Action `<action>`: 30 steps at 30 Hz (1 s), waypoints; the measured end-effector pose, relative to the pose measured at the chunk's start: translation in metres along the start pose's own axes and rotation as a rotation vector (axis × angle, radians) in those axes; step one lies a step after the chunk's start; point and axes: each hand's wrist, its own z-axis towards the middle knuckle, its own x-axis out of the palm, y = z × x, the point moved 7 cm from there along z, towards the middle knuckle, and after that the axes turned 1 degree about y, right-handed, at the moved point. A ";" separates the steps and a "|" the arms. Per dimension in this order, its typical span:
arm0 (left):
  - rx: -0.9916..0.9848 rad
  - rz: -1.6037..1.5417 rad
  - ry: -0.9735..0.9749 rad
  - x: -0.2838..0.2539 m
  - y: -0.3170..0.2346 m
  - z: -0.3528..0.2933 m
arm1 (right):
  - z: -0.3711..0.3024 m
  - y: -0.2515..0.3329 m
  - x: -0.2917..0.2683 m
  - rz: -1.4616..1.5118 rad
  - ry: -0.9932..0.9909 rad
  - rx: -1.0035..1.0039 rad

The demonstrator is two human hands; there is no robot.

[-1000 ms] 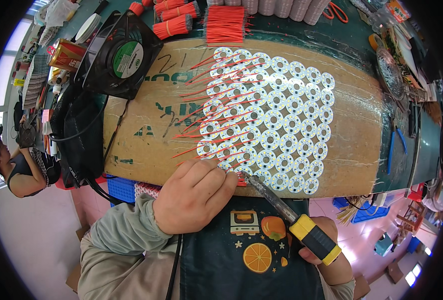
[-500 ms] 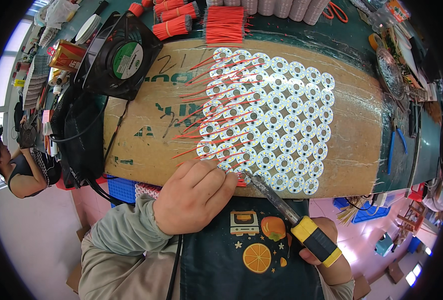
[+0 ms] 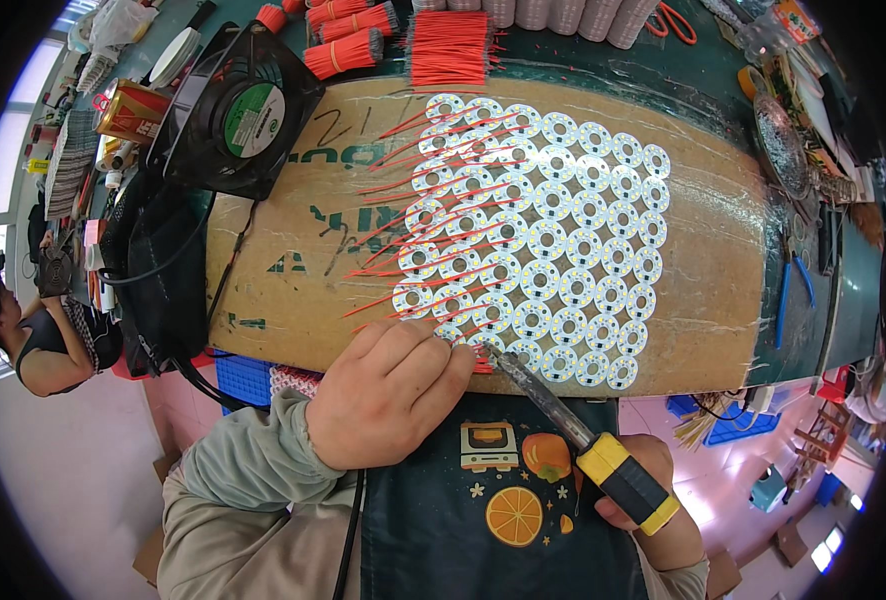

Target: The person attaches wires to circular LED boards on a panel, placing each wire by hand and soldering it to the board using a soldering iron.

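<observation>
Small round white LED boards [image 3: 546, 240] with centre holes lie in a tight grid on a cardboard sheet [image 3: 313, 330]. Thin red wires [image 3: 388, 247] run leftward from the boards in the left columns. My left hand [image 3: 393, 390] rests at the grid's near left corner, its fingers pinched together on red wire whose short ends show beside the fingertips. In my right hand [image 3: 646, 470] is a soldering iron [image 3: 623, 482] with a yellow and black handle. Its tip reaches a board close to my left fingertips; the exact contact is too small to make out.
A black fan [image 3: 238, 110] stands at the back left. Bundles of red wire [image 3: 448, 50] and stacked grey rolls [image 3: 563, 18] line the far side. Blue-handled pliers [image 3: 788, 290] and a round metal dish [image 3: 780, 145] sit at right. Another person [image 3: 48, 335] is far left.
The soldering iron and my right hand have shifted slightly to the left. My left hand stays in place, and the boards have not moved.
</observation>
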 end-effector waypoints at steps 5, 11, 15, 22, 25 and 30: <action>0.000 0.010 0.008 0.001 -0.001 0.001 | -0.001 -0.001 -0.002 -0.053 0.014 -0.012; -0.002 0.005 0.004 0.000 0.000 0.000 | 0.002 0.002 -0.002 -0.059 0.045 0.021; -0.003 -0.001 -0.007 -0.001 0.000 0.001 | 0.005 0.010 0.000 -0.075 -0.011 -0.030; 0.003 -0.003 -0.005 0.000 0.000 0.001 | 0.008 0.020 -0.004 -0.108 -0.113 -0.146; 0.002 0.006 -0.007 0.001 -0.001 0.001 | 0.013 0.024 -0.003 -0.067 -0.112 -0.132; 0.000 -0.001 -0.013 0.000 0.000 0.000 | 0.004 0.013 -0.004 -0.045 0.076 -0.162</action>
